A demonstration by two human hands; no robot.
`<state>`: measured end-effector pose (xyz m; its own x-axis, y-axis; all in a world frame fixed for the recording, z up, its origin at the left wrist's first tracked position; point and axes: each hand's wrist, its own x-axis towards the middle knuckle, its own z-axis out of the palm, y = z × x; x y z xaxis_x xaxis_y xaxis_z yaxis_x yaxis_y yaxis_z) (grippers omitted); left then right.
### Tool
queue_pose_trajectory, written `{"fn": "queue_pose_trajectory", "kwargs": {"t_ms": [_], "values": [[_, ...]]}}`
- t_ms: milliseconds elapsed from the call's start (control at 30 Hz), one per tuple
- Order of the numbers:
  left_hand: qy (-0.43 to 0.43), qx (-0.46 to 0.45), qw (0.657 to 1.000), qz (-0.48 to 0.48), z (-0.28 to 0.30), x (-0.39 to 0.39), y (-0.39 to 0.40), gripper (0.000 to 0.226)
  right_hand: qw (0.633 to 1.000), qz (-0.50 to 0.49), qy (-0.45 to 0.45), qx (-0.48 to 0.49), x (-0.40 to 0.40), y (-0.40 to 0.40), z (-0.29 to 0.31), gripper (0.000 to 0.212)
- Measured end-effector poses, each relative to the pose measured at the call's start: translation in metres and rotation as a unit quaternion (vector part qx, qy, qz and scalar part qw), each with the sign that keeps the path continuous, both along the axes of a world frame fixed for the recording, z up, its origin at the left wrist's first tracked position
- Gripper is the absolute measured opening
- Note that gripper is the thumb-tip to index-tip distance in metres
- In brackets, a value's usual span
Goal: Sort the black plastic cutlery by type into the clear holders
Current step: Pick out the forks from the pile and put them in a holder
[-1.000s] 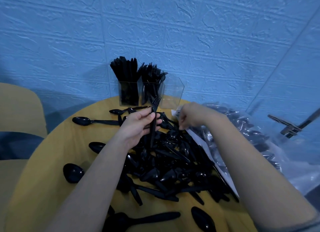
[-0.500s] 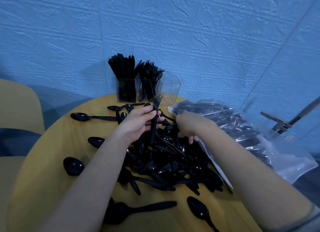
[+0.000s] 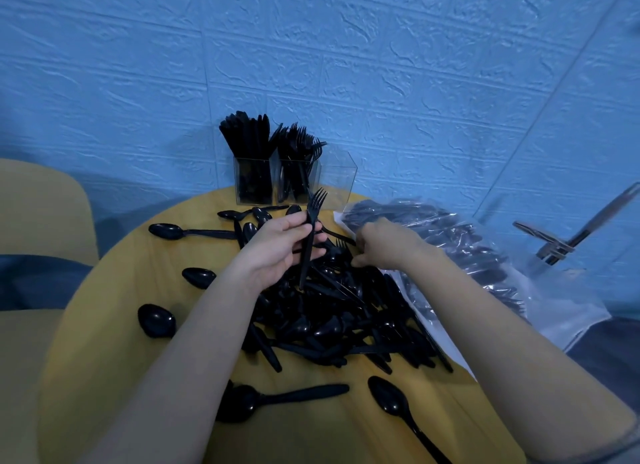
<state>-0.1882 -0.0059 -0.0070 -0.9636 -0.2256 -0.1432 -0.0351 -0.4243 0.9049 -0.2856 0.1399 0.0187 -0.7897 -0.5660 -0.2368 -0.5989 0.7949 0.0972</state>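
Left hand [image 3: 277,245]: fingers curled round a fork [image 3: 310,231], held upright above the pile [image 3: 332,311].
Right hand [image 3: 384,244]: reaching into the pile's far edge; fingertips hidden, grip cannot be told.
Done: knife holder [image 3: 252,181] packed full; fork holder [image 3: 294,179] well filled.
Left: third holder [image 3: 337,179] apparently empty; large pile and loose spoons [image 3: 156,320] on the table [image 3: 104,359] unsorted.
Obscured: contents of plastic bag [image 3: 467,256] blurred; pile items hard to tell apart.

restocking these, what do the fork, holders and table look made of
Fork in the left hand: black plastic, semi-gloss, going by the thin moulded tines. Holders: clear rigid plastic, probably acrylic; sharp see-through edges. Table: yellowish, matte, likely wood or laminate; hard to tell.
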Motion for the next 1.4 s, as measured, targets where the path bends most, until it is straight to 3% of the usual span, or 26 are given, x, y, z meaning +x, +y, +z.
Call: {"fn": "queue_pose_trajectory", "kwargs": {"t_ms": [167,267,333,400,533,600,733,933,1233,1400], "values": [[0.008,0.017,1.000,-0.004,-0.001,0.009,0.015,0.024,1.000,-0.011,-0.005,-0.006,0.012,0.000,0.000,0.015],[0.005,0.030,1.000,0.000,-0.002,0.015,0.025,0.025,0.997,-0.033,0.010,-0.073,0.013,0.004,0.002,0.001],[0.008,0.040,0.999,0.005,-0.003,0.019,0.030,0.027,0.986,-0.051,0.026,-0.159,0.009,0.010,0.005,0.013],[0.008,0.041,0.999,0.013,-0.008,0.023,0.032,0.029,0.952,-0.070,-0.009,-0.299,0.006,0.016,0.011,0.012],[0.008,0.046,0.998,0.030,-0.015,0.029,0.033,0.034,0.826,-0.109,-0.169,-0.526,0.011,0.024,0.022,0.002],[0.012,0.046,0.998,0.038,-0.016,0.030,0.034,0.033,0.773,-0.093,-0.233,-0.583,0.015,0.025,0.023,0.006],[0.015,0.045,0.998,0.036,-0.018,0.033,0.037,0.032,0.716,-0.063,-0.301,-0.627,0.023,0.017,0.018,0.009],[0.019,0.061,0.998,0.008,-0.019,0.033,0.036,0.029,0.733,-0.050,-0.288,-0.614,0.028,0.003,-0.004,0.010],[0.015,0.046,0.999,0.010,-0.022,0.031,0.032,0.028,0.716,-0.037,-0.291,-0.634,0.037,-0.003,-0.007,0.020],[0.031,-0.005,0.999,0.033,-0.024,0.031,0.034,0.029,0.704,-0.058,-0.267,-0.656,0.044,-0.008,-0.011,0.014]]}}
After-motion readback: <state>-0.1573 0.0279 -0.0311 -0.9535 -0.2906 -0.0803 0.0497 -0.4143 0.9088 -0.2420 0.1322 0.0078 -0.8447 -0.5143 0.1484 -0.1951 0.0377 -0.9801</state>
